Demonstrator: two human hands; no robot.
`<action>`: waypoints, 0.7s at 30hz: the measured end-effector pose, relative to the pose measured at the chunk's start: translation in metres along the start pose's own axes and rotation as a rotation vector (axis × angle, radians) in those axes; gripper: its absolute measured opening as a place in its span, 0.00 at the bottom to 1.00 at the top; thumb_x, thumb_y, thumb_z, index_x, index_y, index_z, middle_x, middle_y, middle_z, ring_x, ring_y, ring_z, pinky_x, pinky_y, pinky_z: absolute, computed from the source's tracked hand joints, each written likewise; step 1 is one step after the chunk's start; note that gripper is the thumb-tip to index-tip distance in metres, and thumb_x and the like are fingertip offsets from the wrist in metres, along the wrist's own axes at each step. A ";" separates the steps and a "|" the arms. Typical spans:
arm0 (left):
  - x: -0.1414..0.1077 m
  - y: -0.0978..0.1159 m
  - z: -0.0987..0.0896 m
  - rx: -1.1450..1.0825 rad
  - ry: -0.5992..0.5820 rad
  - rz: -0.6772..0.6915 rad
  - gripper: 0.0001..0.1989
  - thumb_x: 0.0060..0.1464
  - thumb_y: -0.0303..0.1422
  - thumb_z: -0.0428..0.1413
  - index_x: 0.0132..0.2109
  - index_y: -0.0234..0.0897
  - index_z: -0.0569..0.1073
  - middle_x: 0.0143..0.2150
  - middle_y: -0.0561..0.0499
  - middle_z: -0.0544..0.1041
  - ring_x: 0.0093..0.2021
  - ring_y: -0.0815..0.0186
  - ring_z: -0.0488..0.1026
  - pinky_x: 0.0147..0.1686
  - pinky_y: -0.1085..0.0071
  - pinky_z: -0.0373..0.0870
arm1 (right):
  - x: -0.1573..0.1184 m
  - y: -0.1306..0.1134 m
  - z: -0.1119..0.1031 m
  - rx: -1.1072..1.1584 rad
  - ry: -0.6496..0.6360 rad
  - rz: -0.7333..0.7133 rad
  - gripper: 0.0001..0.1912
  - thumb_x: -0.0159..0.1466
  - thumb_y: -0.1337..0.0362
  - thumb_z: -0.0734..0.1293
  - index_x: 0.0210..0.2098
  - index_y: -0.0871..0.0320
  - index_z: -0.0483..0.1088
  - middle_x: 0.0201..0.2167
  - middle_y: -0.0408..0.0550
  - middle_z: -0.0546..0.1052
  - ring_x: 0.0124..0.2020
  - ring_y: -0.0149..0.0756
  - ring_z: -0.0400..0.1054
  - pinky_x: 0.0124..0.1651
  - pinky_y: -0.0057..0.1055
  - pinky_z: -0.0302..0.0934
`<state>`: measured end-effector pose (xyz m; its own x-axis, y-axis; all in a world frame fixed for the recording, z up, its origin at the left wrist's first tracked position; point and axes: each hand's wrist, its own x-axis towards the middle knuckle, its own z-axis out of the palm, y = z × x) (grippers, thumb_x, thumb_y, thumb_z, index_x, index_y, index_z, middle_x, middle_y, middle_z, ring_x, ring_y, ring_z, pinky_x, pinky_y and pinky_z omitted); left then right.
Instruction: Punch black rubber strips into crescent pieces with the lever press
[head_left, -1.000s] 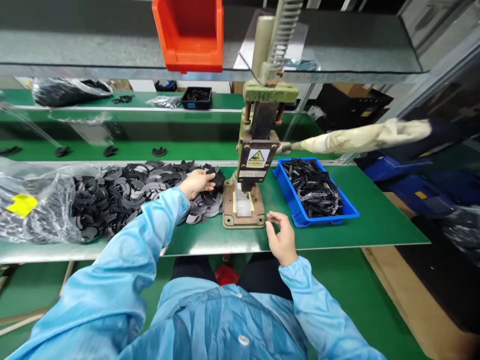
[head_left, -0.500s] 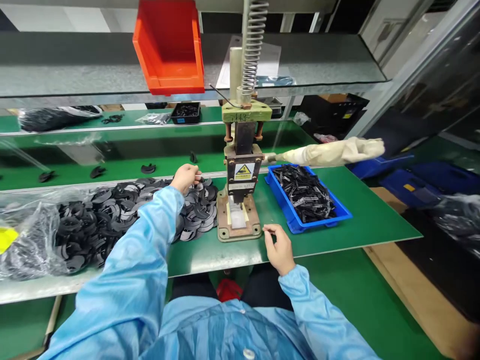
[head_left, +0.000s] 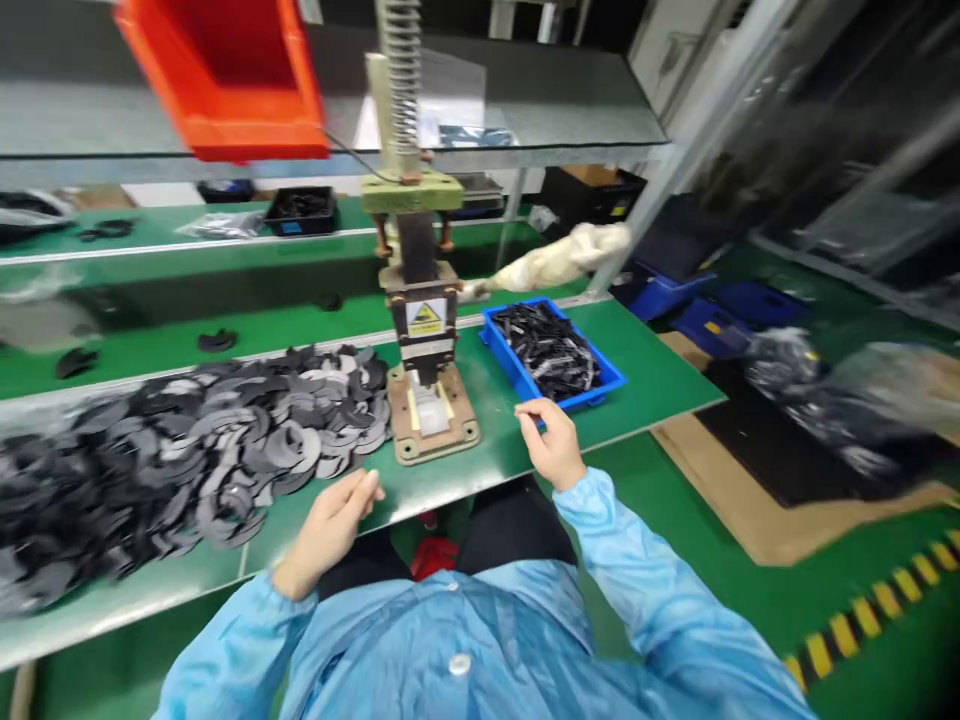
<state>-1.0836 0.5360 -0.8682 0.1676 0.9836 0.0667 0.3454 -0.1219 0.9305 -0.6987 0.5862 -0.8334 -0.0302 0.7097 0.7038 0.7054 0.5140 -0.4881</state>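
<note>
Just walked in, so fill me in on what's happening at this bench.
A person in a blue coat sits at a green workbench facing a small hand press. The left hand rests empty at the bench edge beside a heap of flat black curved parts. The right hand hovers, fingers pinched, just in front of a blue tray of black pieces; whether it holds anything is unclear. The press fixture looks unloaded.

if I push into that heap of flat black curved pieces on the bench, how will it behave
The black curved pieces look thin and flat, lying loosely overlapped, so they would probably slide over one another and spread rather than roll. Each looks light. Being flat on the green bench, single ones may be fiddly to lift.
</note>
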 end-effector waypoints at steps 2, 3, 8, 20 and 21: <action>-0.005 -0.014 0.008 -0.010 -0.007 0.000 0.21 0.65 0.58 0.57 0.36 0.50 0.80 0.28 0.49 0.73 0.28 0.55 0.70 0.28 0.58 0.68 | 0.010 0.014 -0.017 -0.093 0.027 0.023 0.09 0.75 0.59 0.65 0.46 0.53 0.77 0.43 0.49 0.83 0.43 0.38 0.77 0.50 0.39 0.74; -0.007 -0.018 0.011 -0.021 0.006 0.007 0.19 0.64 0.58 0.58 0.37 0.51 0.80 0.29 0.50 0.73 0.29 0.55 0.71 0.29 0.57 0.69 | 0.015 0.020 -0.025 -0.137 0.044 0.035 0.09 0.75 0.59 0.66 0.46 0.53 0.78 0.43 0.49 0.84 0.43 0.39 0.77 0.51 0.41 0.73; 0.007 0.015 -0.006 0.046 -0.065 0.133 0.17 0.66 0.54 0.59 0.43 0.47 0.80 0.35 0.50 0.79 0.35 0.58 0.76 0.36 0.61 0.75 | 0.021 0.028 -0.037 -0.206 0.105 0.003 0.09 0.73 0.61 0.66 0.46 0.55 0.78 0.45 0.55 0.83 0.48 0.45 0.76 0.56 0.49 0.71; 0.338 0.068 -0.218 1.077 0.087 -0.131 0.26 0.64 0.42 0.63 0.64 0.34 0.80 0.64 0.38 0.82 0.60 0.52 0.80 0.59 0.66 0.71 | -0.023 0.012 0.039 -0.113 -0.156 -0.092 0.07 0.73 0.67 0.66 0.49 0.54 0.75 0.41 0.50 0.81 0.38 0.36 0.76 0.39 0.34 0.75; 0.359 0.058 -0.220 1.089 0.065 -0.173 0.30 0.62 0.42 0.65 0.67 0.33 0.79 0.67 0.35 0.80 0.62 0.50 0.79 0.61 0.64 0.71 | -0.024 0.014 0.039 -0.131 -0.169 -0.071 0.07 0.73 0.66 0.67 0.49 0.53 0.74 0.41 0.50 0.81 0.38 0.37 0.76 0.40 0.35 0.75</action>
<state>-1.2066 0.9116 -0.7107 0.0006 0.9999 0.0142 0.9932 -0.0023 0.1165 -0.7155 0.5955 -0.8771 -0.1933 0.7502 0.6323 0.7831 0.5062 -0.3612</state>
